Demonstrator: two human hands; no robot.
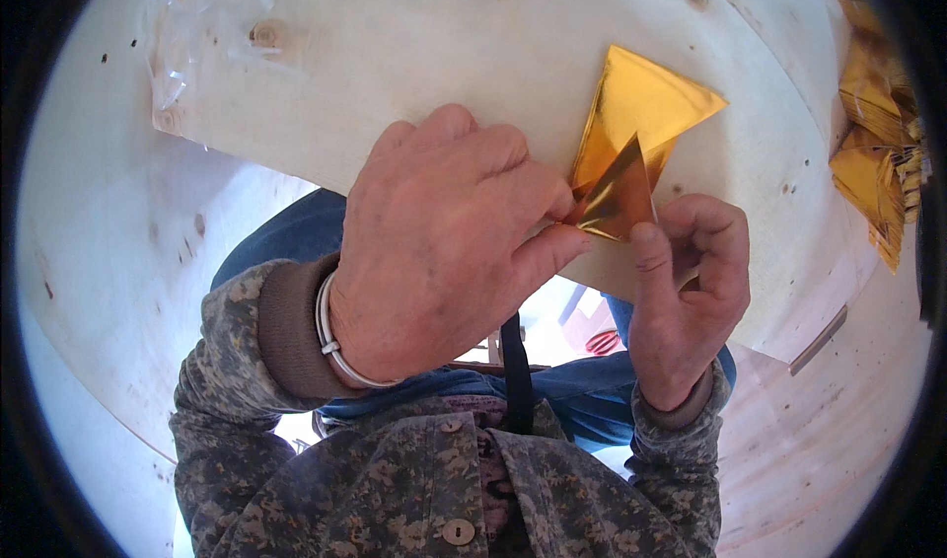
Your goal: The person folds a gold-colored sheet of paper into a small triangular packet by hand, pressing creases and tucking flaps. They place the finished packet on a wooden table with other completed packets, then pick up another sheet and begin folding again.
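Note:
A shiny gold foil paper [651, 94] lies on the pale wooden board, folded into pointed, triangular shapes. At its near end a darker, creased triangular flap stands up between my hands. My left hand [444, 247] is closed, pinching the foil's near left corner between thumb and forefinger; its other fingers curl under, partly hidden. On the right edge of the flap, the thumb and fingers of my right hand [691, 282] press together. Whether the flap and the flat part behind are one sheet, I cannot tell.
At the far right sits a pile of folded gold foil pieces [873, 163]. Clear plastic strips or wrapping [178, 60] lie at the upper left of the wooden board [385, 45]. Below the board's near edge, a red looped thing like scissors handles [602, 342] shows beside my legs.

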